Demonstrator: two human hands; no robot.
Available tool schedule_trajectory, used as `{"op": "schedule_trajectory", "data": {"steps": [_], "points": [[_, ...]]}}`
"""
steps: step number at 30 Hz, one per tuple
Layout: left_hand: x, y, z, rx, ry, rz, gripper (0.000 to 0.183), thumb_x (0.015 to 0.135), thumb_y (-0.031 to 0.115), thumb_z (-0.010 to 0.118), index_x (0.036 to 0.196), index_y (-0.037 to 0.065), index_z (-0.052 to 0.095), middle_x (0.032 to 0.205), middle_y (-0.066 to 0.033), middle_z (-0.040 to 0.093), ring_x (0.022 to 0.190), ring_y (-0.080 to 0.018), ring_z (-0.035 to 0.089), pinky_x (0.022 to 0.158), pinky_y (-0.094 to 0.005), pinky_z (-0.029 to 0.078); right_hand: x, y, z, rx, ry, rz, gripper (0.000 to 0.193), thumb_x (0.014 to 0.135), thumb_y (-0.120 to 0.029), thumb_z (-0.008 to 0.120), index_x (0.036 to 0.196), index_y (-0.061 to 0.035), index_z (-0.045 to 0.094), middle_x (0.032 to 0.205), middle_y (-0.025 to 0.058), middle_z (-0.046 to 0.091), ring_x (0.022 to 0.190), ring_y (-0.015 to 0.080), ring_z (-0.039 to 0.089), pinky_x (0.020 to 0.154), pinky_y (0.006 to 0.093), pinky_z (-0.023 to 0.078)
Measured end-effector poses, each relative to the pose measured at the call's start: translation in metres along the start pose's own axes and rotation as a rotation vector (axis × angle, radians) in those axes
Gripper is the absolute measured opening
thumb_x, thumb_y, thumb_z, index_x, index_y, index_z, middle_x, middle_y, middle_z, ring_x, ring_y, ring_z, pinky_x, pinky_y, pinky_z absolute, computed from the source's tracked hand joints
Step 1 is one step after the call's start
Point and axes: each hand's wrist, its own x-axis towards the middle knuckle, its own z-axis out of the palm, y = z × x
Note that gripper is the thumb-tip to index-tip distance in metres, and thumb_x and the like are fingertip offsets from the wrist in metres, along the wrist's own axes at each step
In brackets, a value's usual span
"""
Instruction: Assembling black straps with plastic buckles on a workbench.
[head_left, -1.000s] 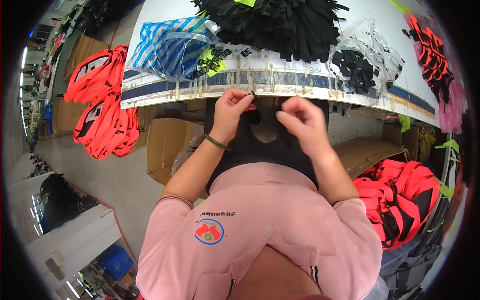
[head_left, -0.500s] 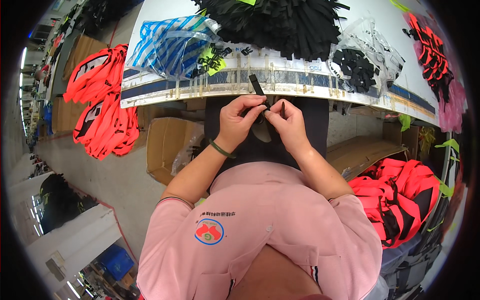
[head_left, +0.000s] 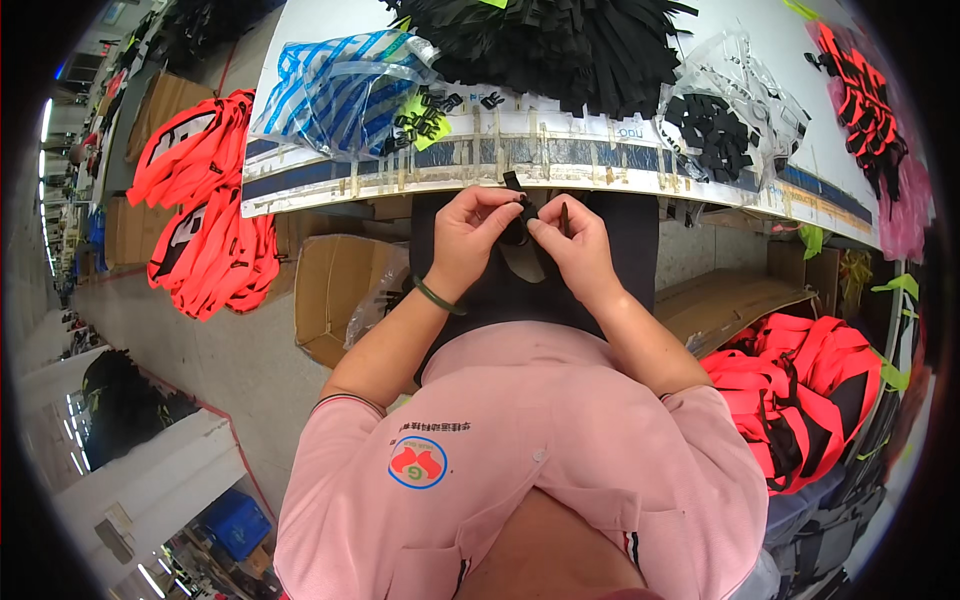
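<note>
Just off the table's near edge, both my hands pinch a short black webbing strap point(head_left: 513, 182). My left hand point(head_left: 468, 240), with a dark green bangle at its wrist, is closed with thumb and forefinger on it. Close beside it, my right hand point(head_left: 577, 252) grips a small black piece on the strap, perhaps a buckle, mostly hidden by fingertips. A thin dark pointed item point(head_left: 564, 217) pokes up between the right hand's fingers; its kind is unclear. Black plastic buckles point(head_left: 425, 122) lie on the table beyond my left hand.
The white table point(head_left: 600, 170) bears a big heap of black straps point(head_left: 560, 50), a blue-and-white plastic bag point(head_left: 345, 90) and a clear bag of black pieces point(head_left: 712, 135). Bright red-orange strapped goods hang left point(head_left: 210, 230) and lie right point(head_left: 790, 400). Cardboard boxes point(head_left: 330, 290) stand below.
The strap's far end has drawn back toward my hands, so less of it sticks out over the table edge. Both hands stay nearly in place.
</note>
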Motion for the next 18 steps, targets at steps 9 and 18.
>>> {"op": "schedule_trajectory", "data": {"steps": [9, 18], "points": [[0.0, 0.005, 0.0, 0.166, -0.068, 0.082, 0.013, 0.08, -0.005, 0.061, 0.092, -0.003, 0.06, 0.099, -0.0124, 0.063, 0.093, -0.0166, 0.06, 0.083, -0.0267, 0.047, 0.0, 0.0, 0.001, -0.037, 0.0, -0.019, 0.011, 0.08, -0.007, 0.062, 0.076, -0.0057, 0.053, 0.064, -0.0061, 0.047, 0.057, 0.0016, 0.04, 0.05, 0.0177, 0.031], [-0.003, 0.004, -0.003, 0.246, -0.177, 0.119, 0.014, 0.077, -0.006, 0.064, 0.09, -0.001, 0.061, 0.105, -0.0122, 0.059, 0.097, -0.0174, 0.057, 0.085, -0.0275, 0.045, -0.002, -0.01, -0.005, 0.308, -0.066, 0.372, 0.011, 0.083, -0.012, 0.062, 0.077, -0.009, 0.053, 0.059, -0.0056, 0.047, 0.043, 0.0017, 0.035, 0.039, 0.0184, 0.023]]}}
